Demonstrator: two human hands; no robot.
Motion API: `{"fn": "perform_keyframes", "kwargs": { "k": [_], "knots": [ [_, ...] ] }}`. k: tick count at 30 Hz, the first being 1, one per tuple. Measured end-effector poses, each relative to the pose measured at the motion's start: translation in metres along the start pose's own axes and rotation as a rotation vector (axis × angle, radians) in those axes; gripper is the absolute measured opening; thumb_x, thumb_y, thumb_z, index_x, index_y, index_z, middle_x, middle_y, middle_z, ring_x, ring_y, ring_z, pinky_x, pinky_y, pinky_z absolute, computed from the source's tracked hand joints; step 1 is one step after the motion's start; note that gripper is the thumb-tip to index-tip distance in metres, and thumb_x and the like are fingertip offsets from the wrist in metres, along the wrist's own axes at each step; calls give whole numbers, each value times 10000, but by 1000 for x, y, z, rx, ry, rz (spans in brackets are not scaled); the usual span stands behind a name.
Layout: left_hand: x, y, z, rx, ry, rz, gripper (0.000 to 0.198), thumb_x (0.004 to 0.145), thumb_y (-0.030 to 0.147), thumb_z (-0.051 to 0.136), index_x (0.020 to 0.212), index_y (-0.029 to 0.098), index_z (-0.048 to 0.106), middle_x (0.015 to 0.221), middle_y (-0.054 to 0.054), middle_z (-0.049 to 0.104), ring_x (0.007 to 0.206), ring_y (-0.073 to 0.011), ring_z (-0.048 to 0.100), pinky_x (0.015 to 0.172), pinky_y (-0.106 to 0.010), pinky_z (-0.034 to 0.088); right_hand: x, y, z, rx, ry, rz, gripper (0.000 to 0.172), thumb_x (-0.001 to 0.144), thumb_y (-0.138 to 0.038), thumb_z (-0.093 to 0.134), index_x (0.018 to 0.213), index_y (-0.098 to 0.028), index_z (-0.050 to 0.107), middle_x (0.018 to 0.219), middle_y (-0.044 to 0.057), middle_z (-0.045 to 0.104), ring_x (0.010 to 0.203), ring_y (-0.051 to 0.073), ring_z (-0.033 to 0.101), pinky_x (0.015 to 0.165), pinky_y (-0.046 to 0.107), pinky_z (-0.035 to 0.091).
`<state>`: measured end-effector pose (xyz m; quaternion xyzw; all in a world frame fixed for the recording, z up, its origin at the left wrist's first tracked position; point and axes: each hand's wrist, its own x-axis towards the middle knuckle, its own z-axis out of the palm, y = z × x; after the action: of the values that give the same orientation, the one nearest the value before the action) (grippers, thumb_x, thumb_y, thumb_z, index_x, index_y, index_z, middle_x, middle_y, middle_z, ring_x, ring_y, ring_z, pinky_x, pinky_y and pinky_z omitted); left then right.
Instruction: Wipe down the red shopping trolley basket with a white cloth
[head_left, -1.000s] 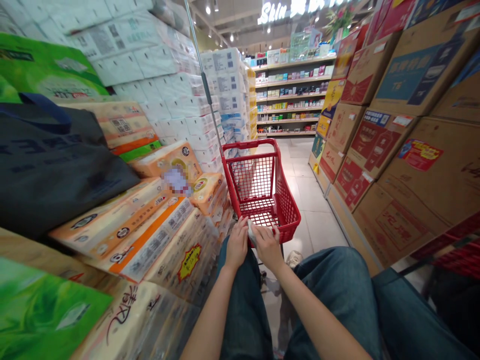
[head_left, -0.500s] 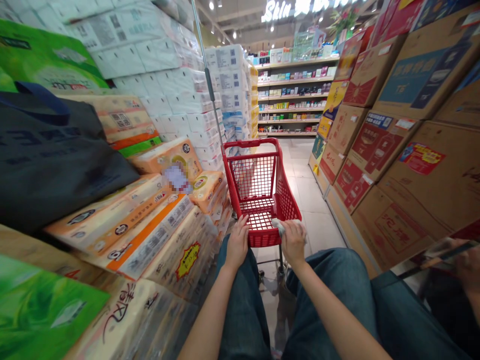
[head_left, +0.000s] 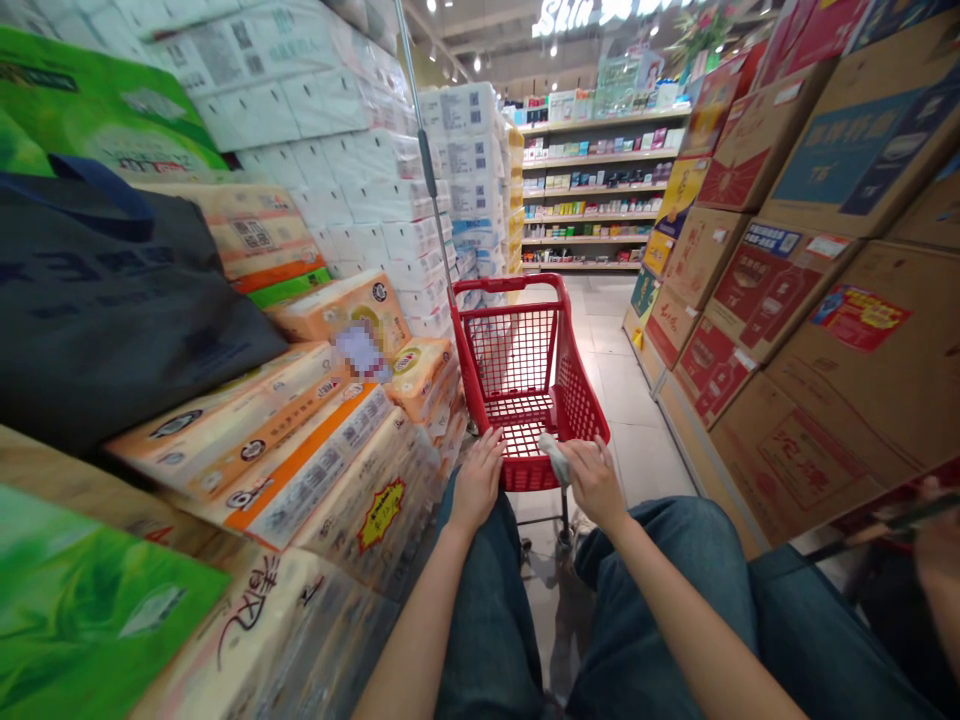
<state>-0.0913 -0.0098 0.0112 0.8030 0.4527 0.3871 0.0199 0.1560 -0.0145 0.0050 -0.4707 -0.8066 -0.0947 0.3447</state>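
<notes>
A red plastic shopping cart [head_left: 587,400] with a grid basket stands right before my knees. At its near left corner my left hand [head_left: 478,478] grips the rim, fingers bent over the edge. My right hand [head_left: 596,482] is closed on a crumpled white cloth [head_left: 553,456] at the near right part of the rim. The cloth hangs out past the thumb side and touches the basket's edge. A thin metal pole [head_left: 424,150] rises from the cart's far left corner. The basket's floor shows through between the hands.
Stacked tissue packs [head_left: 322,480] rise close on the left, with a dark bag [head_left: 112,310] on top. Cardboard cartons [head_left: 810,420] line the right side. Shelves of small goods [head_left: 592,180] stand at the back. Another person's hand [head_left: 937,560] is at the right edge.
The right hand has shifted the cloth slightly left along the rim, and more of the cloth shows. My left hand stays at the corner. The view has turned a little.
</notes>
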Motion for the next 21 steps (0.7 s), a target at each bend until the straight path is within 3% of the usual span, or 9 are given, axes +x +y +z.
{"fn": "perform_keyframes", "kwargs": {
  "k": [3,5,7,10,14,16,18,21],
  "knots": [
    [1,1,2,-15,9,-2,392,1013,207,320,1378,250,459,1484,-52,448,1430,-196,314,1156,-487,332,-7,38,-20,-44,20,34,414,944,-153,385,1320,-251,529,1283,54,616,1269,199,496,1175,470,116],
    [0,2,5,-24,20,-14,399,1013,206,320,1390,249,444,1485,-55,446,1431,-190,311,1159,-478,330,-9,43,-22,-54,52,77,401,946,-150,380,1301,-248,540,1301,56,607,1288,203,483,1170,481,112],
    [-1,3,8,-30,31,-36,407,1015,206,316,1405,247,425,1491,-55,438,1436,-187,298,1164,-479,318,-10,31,-14,-53,115,157,399,941,-143,377,1290,-233,547,1288,71,610,1280,211,486,1158,484,146],
    [-2,4,10,-38,38,-59,415,1017,204,306,1418,245,406,1500,-52,423,1447,-186,271,1174,-485,296,-4,-13,10,-19,181,219,414,928,-133,380,1302,-212,538,1245,88,624,1233,220,503,1143,473,201],
    [-4,3,10,-44,26,-55,439,1014,190,287,1439,247,380,1510,-57,407,1453,-198,255,1171,-503,293,16,-84,43,43,144,163,432,918,-136,409,1333,-190,516,1232,95,624,1180,228,503,1123,447,261],
    [-4,2,7,-44,16,-47,453,1010,180,285,1451,248,364,1511,-63,405,1452,-204,259,1166,-507,300,24,-105,52,41,136,172,446,910,-139,424,1347,-167,504,1240,105,618,1171,238,493,1110,443,282],
    [-4,1,5,-40,2,-35,459,1007,174,285,1453,253,362,1505,-61,415,1447,-203,272,1163,-503,307,26,-107,51,37,111,139,467,903,-133,422,1365,-154,489,1254,107,612,1181,239,486,1110,433,287],
    [-3,0,3,-26,-2,-21,431,1009,181,300,1420,256,407,1489,-52,440,1439,-197,293,1162,-496,315,17,-73,33,48,23,-3,494,901,-127,407,1388,-184,470,1289,83,601,1221,218,485,1134,414,255]
  ]
}}
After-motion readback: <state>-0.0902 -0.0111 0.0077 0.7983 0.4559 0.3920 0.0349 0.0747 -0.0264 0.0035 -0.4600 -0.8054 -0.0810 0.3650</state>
